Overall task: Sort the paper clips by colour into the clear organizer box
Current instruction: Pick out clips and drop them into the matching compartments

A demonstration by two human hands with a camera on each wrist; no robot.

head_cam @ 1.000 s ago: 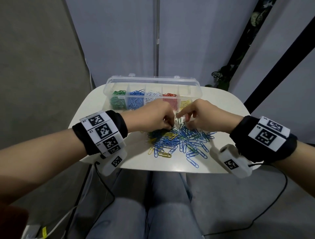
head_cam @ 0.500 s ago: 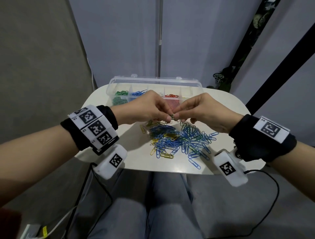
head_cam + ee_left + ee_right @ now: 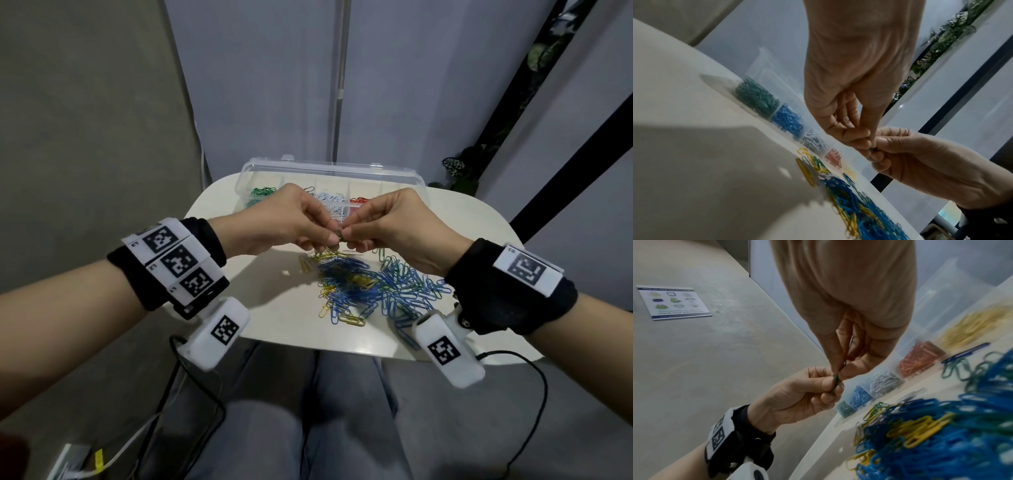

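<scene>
A small green paper clip (image 3: 836,380) is pinched between both hands in the air above the loose pile (image 3: 370,284) of mostly blue, yellow and green clips. My left hand (image 3: 331,238) grips it from the left and my right hand (image 3: 346,235) from the right, fingertips meeting. Most of the clip (image 3: 340,236) is hidden by fingers. Behind the hands, the clear organizer box (image 3: 335,168) stands with its lid up. Its compartments hold green (image 3: 754,97), blue (image 3: 788,120), white (image 3: 813,141), red (image 3: 920,356) and yellow (image 3: 972,327) clips.
The small white table (image 3: 274,308) has a front edge close to my knees (image 3: 308,428). Cables (image 3: 534,394) hang from the wrist cameras below the table edge. A plant (image 3: 459,171) stands at the back right, and a notice (image 3: 674,302) is on the left wall.
Both hands rose from the pile and came together in the air, now sharing a pinch on a green clip. They sit higher, in front of the box.
</scene>
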